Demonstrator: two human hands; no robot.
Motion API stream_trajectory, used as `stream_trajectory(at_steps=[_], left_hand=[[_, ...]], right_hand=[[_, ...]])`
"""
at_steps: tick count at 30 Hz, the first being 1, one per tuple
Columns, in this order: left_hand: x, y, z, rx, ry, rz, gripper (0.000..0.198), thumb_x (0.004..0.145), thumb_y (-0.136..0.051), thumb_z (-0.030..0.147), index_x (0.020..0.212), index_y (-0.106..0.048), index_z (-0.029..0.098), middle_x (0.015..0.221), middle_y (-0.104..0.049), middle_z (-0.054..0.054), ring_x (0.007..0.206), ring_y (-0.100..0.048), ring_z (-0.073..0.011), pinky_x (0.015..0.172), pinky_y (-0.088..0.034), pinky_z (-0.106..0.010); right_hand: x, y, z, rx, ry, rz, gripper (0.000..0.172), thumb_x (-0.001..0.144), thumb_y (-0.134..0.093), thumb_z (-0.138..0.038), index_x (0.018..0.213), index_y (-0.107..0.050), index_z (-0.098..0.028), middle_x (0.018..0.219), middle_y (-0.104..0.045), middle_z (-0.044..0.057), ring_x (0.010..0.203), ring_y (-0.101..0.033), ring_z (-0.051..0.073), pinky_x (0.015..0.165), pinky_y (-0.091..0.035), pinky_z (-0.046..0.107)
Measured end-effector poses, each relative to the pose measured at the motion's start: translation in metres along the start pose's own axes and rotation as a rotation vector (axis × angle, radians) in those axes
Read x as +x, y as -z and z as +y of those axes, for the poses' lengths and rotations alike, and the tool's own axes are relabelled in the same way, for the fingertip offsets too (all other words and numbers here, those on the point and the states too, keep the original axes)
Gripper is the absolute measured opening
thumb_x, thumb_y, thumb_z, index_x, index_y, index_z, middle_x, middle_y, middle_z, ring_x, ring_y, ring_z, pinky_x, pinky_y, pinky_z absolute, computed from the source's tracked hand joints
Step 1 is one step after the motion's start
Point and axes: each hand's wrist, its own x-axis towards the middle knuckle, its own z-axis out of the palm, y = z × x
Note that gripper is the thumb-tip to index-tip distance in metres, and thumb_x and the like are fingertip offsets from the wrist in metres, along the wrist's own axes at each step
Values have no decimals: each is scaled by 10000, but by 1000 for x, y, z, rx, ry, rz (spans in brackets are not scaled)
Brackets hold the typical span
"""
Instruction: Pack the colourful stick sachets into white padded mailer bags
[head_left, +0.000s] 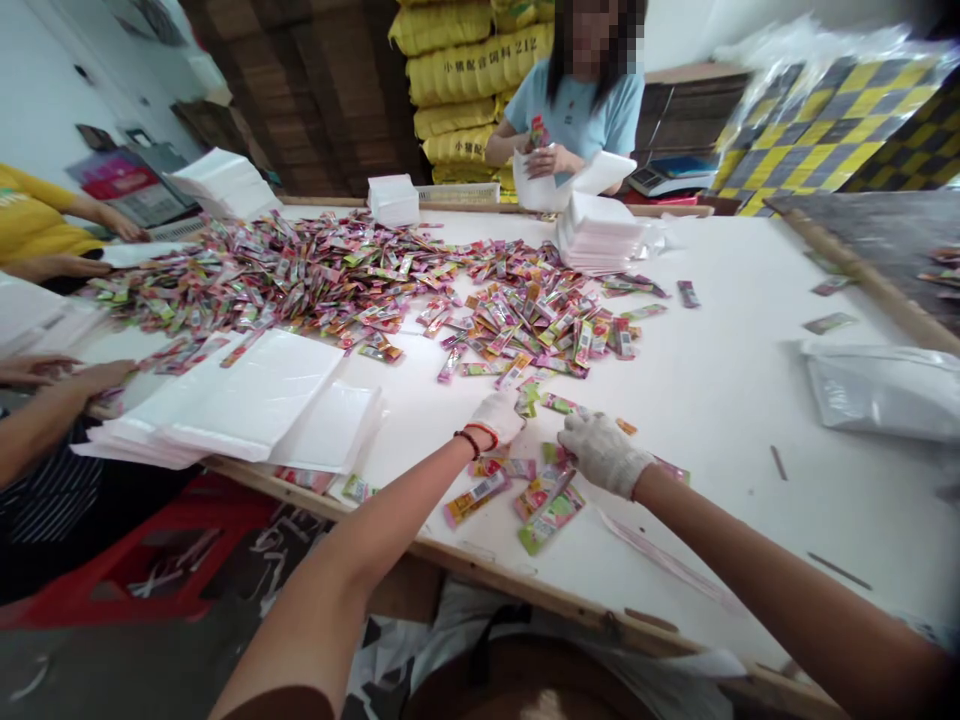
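Step looks like picking up packets (551,520) by hand, loose group near front edge of counter (720,400). Left hand (499,415) part-curled at a green packet (528,403), right hand (604,452) curled over others; can't tell if either grip has hold. Next move likely calls for fingertip pinch

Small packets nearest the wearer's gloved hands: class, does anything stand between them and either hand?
Nothing visible does. The left hand and right hand are right at the small packets on the white tabletop; the stacked white pouches lie off to the left, not between.
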Motion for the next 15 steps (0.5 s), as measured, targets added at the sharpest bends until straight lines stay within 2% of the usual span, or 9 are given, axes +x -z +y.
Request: stream_trajectory(at_steps=[4, 7, 9, 11, 13, 15], left_hand=[[-16, 14, -13, -36, -12, 40, 467, 739, -564, 222, 1196, -488, 161, 998, -664, -102, 875, -626, -204, 716, -465, -259], [-27, 16, -17, -16, -103, -67, 609, 656, -663, 298, 1220, -468, 175, 977, -671, -78, 816, -631, -199, 655, -470, -245], [-29, 10, -17, 101, -168, -167, 533, 617, -684, 320, 1116, -556, 186, 968, -680, -80, 813, -635, -212, 651, -474, -250], [-27, 1, -14, 212, -200, -228, 336, 628, -659, 296, 941, -636, 174, 914, -690, -100, 808, -641, -233, 672, -480, -268], [-23, -8, -11, 252, -206, -242, 225, 646, -635, 265, 837, -660, 151, 882, -690, -135, 824, -645, -260, 709, -487, -296], [-21, -13, -9, 256, -221, -223, 214, 671, -612, 246, 844, -663, 132, 932, -680, -169, 878, -641, -284, 760, -485, -324]], right_hand=[[-14, 7, 2, 132, -136, 53, 170, 812, -470, -124, 906, -605, -167, 902, -644, 97, 832, -576, 217, 684, -349, 306], [-20, 14, -9, 245, -30, 75, 154, 812, -467, -125, 899, -581, -183, 841, -643, 53, 779, -570, 183, 679, -341, 285], [-19, 17, -23, 215, 84, 12, 137, 801, -493, -142, 890, -588, -181, 844, -651, 58, 775, -577, 191, 678, -336, 293], [-13, 15, -36, 158, 148, -74, 184, 778, -516, -142, 935, -605, -177, 885, -666, 77, 785, -594, 211, 670, -336, 306], [-4, 10, -45, 118, 142, -133, 216, 762, -528, -144, 955, -621, -173, 905, -676, 94, 785, -610, 229, 651, -339, 314], [3, 5, -49, 95, 102, -170, 200, 756, -531, -148, 920, -643, -174, 881, -682, 100, 774, -619, 239, 633, -342, 314]])
